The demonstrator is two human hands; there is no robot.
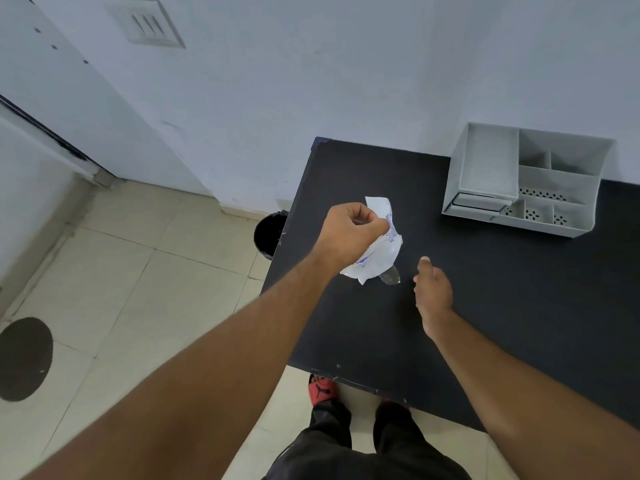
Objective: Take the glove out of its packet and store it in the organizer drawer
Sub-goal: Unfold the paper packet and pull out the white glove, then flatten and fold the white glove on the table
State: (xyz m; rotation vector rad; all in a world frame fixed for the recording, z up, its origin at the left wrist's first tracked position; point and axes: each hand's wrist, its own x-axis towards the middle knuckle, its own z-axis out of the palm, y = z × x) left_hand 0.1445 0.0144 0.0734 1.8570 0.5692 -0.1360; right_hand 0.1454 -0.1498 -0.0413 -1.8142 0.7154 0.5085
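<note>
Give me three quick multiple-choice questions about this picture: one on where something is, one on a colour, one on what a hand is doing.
1. Where is the organizer?
A. far right of the table
B. on the floor
C. in a hand

2. What colour is the table top?
A. white
B. black
C. red

3. What is the left hand doing?
A. resting flat
B. gripping the packet
C. opening a drawer

Answers: 1 A, it stands by the wall at the table's far right. 2 B, the surface is black. 3 B, its fingers are closed on the white packet.
</note>
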